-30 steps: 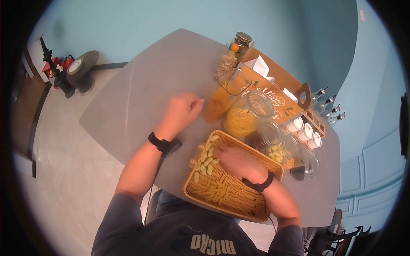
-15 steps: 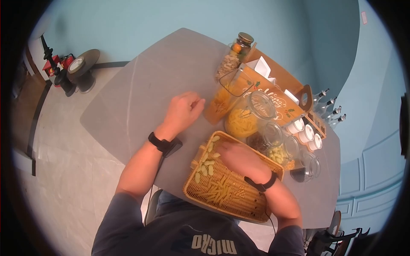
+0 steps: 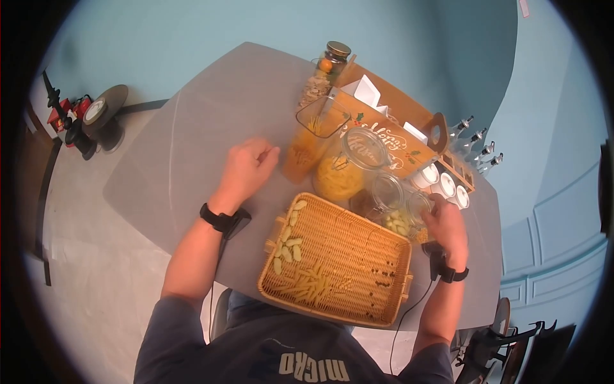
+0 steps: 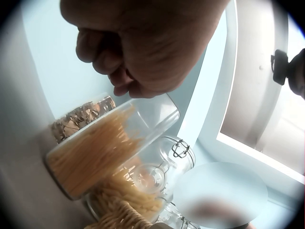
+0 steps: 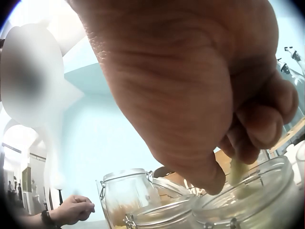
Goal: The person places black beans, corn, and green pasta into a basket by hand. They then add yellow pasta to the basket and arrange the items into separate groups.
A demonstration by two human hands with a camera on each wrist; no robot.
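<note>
While right hand (image 3: 446, 225) hovers over jar (image 3: 404, 216), grip pinching pale shell (image 5: 237, 168); left hand (image 3: 246, 168) loosely curled, empty.

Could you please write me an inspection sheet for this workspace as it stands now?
Surface: grey table.
Job's things: wicker tray holding penne and pale green pasta; open jar of pale green pasta.
Clutter: pasta jars, wooden crate, white pots.
Grippers: right hand pinches a pale piece above the open jar; left hand rests curled, empty, on the table.
Cables: wristband leads.
Surroundings: blue walls, pale floor.
</note>
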